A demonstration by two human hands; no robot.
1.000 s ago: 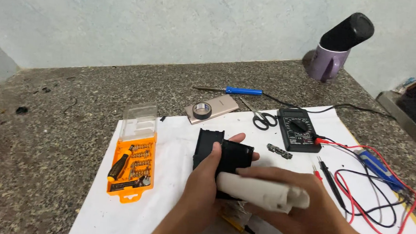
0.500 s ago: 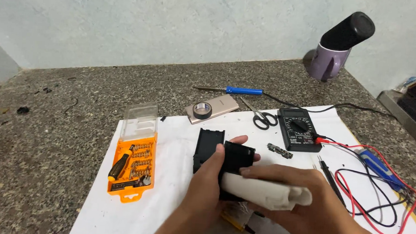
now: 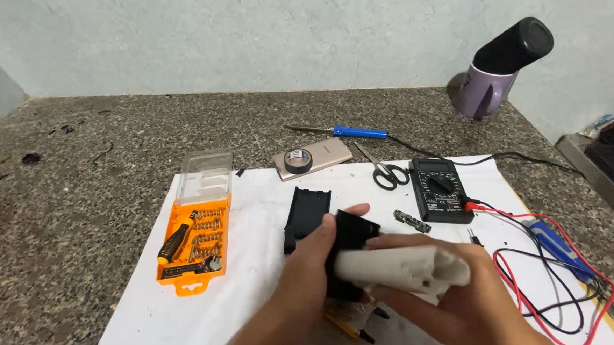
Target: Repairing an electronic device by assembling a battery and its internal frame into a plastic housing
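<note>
The left hand [image 3: 309, 270] gripped a black casing [image 3: 351, 246] while the right hand [image 3: 447, 299] clasped a white, possibly plastic, housing [image 3: 403, 267] above the table [image 3: 74, 202].

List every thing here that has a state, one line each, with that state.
Screwdriver bit case: open, clear lid folded back.
Black casing: held in left hand.
White part: gripped in right hand.
Black cover: lying apart on the white sheet.
Multimeter: leads plugged in.
Scissors: lying flat, whether closed unclear.
Black cylinder: tilted in purple mug.
</note>
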